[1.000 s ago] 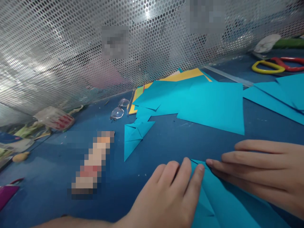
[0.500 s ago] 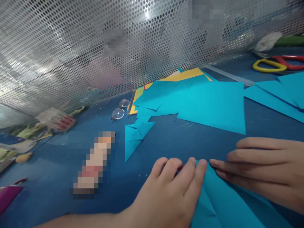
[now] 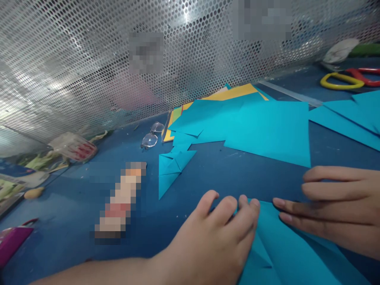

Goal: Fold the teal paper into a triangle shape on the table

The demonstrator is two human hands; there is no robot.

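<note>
A folded turquoise paper (image 3: pixel 285 253) lies at the front of the blue table (image 3: pixel 74 186). My left hand (image 3: pixel 213 241) presses its fingertips down on the paper's left top corner. My right hand (image 3: pixel 335 206) lies flat on the paper's right side, fingers stretched toward the left hand, a small gap between the two. Neither hand lifts the paper. A smaller folded turquoise piece (image 3: pixel 170 168) lies apart, further back to the left.
Flat turquoise sheets (image 3: pixel 267 126) over yellow ones (image 3: pixel 234 93) lie at the back by a perforated metal screen (image 3: pixel 89 67). Eyeglasses (image 3: pixel 151 136), a blurred stick-shaped object (image 3: pixel 120 202), yellow and red scissors (image 3: pixel 347 79), more turquoise sheets (image 3: pixel 350 114) and clutter at the left edge are around.
My right hand has slid a little to the right, widening the gap to the left hand. The left fingers have curled slightly on the paper's corner. The view shifted a bit.
</note>
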